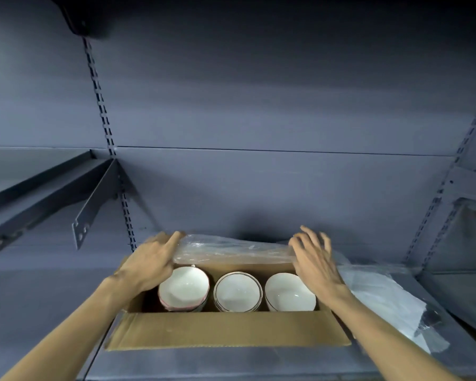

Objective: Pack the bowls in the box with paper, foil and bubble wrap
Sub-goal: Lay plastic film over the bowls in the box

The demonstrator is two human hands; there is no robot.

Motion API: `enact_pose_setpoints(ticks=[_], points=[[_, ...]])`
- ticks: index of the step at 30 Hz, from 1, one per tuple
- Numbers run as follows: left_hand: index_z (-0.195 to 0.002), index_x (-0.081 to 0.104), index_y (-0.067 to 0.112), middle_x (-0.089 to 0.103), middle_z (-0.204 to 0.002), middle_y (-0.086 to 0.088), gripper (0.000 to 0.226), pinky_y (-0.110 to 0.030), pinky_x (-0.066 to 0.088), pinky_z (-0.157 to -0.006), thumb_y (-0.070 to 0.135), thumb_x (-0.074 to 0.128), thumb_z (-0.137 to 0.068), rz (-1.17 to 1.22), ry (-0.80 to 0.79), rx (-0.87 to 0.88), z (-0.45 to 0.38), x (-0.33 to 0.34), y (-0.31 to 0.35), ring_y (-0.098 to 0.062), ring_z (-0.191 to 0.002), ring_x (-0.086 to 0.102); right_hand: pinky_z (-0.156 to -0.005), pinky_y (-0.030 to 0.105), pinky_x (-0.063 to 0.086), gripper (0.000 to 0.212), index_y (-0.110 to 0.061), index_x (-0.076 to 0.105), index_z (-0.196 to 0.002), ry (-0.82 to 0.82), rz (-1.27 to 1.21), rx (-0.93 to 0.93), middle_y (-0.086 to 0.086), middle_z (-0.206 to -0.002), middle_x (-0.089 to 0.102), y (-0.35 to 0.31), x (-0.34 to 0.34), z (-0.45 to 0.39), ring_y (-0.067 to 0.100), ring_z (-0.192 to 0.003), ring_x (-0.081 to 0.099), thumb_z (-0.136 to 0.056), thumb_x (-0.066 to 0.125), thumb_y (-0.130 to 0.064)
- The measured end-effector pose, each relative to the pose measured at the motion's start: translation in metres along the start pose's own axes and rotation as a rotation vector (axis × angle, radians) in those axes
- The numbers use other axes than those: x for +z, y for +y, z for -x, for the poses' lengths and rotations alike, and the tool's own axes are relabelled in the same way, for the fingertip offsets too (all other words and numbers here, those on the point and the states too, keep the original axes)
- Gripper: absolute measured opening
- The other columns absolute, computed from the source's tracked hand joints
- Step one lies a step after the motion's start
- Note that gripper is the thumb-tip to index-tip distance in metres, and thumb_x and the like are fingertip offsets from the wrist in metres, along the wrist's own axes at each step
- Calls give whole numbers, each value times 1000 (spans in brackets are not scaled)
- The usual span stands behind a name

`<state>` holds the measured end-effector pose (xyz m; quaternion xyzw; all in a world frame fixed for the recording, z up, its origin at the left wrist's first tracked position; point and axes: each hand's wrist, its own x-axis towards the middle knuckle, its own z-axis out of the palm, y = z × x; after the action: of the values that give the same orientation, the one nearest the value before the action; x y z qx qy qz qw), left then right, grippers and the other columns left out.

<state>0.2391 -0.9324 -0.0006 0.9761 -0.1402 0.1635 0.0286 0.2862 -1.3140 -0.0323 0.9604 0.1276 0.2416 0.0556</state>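
**Three stacks of bowls in the open box, clear wrap along its far edge**

At the far left a dark metal shelf [33,185] juts out on its bracket, well apart from your work. Your left hand [149,264] reaches over the left end of the cardboard box [226,329]; its fingers are straight and relaxed, pointing away from you, with the fingertips touching the left end of the clear plastic wrap [231,250]. You are gripping nothing with it.

The box sits on the grey shelf surface [39,298] in front of you, its long axis running left to right, its near flap folded out toward you. Inside, three stacks of white bowls stand in a row along that axis, all mouths up: the left stack [183,288] has a pinkish rim and lies partly under your left wrist, the middle stack [238,291] has a dark rim line, and the right stack [289,292] sits by the right wall.

The clear wrap lies as a long band along the box's far edge, parallel to the row of bowls.

Your right hand [313,259] hovers at the wrap's right end, fingers spread and loose; whether they touch the wrap you cannot tell from this view. Just right of the box lie sheets of white paper [382,298].
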Motion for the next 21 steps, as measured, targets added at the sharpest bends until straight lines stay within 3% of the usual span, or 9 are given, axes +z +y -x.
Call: enact_pose_setpoints(ticks=[2,5,7,9,11,13,15,17,21], points=[[-130,47,16,65,-115,-9,61,-41,49,-88,1,48,-71,-59,-16,-16,5,5,-8,-31,-101,57,-107,43,38,21,-16,61,-108,79,4,-93,3,-113,67,3,4,7,28,-121,57,-92,53,-7],[-120,53,14,66,-109,-8,50,-40,47,-85,-1,50,-72,-34,-49,-111,9,12,-7,-31,-98,57,-82,41,45,24,-13,57,-94,218,-4,-182,5,-92,60,4,12,13,30,-86,57,-83,44,4],[-109,52,10,65,-86,-10,45,-38,47,-61,-3,55,-67,-22,43,-170,7,11,-3,-35,-72,56,-75,41,45,23,-11,56,-93,298,-48,-177,7,-91,59,8,14,14,30,-80,56,-79,47,5],[-99,48,8,52,-60,-4,46,-30,32,-42,-7,61,-57,-71,133,-145,8,8,1,-30,-46,37,-70,42,46,24,-11,52,-99,325,-129,-221,7,-91,56,14,15,15,29,-77,55,-79,45,0],[-96,51,8,48,-52,-1,46,-26,27,-39,-7,65,-54,-115,158,-105,12,8,1,-29,-39,31,-68,40,49,25,-13,50,-106,287,-188,-299,4,-92,55,21,14,19,24,-77,54,-82,48,-17],[-96,59,7,53,-50,-3,42,-28,34,-36,-5,66,-56,-144,99,-80,18,13,-3,-31,-37,40,-67,36,51,38,-18,54,-113,182,-189,-362,0,-97,59,27,13,25,21,-80,59,-83,55,-41],[-103,66,7,61,-55,-6,44,-33,45,-40,-6,63,-61,-144,21,-73,24,22,-7,-34,-44,53,-66,33,51,51,-24,59,-120,35,-102,-408,-4,-106,69,28,13,30,17,-85,68,-86,52,-61],[-119,66,16,72,-76,-4,51,-35,51,-53,-2,58,-72,-140,-50,-78,24,31,-9,-32,-66,66,-72,34,49,62,-31,58,-132,-142,-48,-412,-8,-114,71,24,12,30,17,-93,69,-90,38,-71],[-136,52,29,71,-109,2,58,-34,51,-66,4,47,-84,-141,-170,-113,14,43,-6,-24,-96,67,-70,37,30,70,-35,44,-150,-307,-93,-302,-7,-98,71,16,12,24,17,-77,58,-93,23,-69]])
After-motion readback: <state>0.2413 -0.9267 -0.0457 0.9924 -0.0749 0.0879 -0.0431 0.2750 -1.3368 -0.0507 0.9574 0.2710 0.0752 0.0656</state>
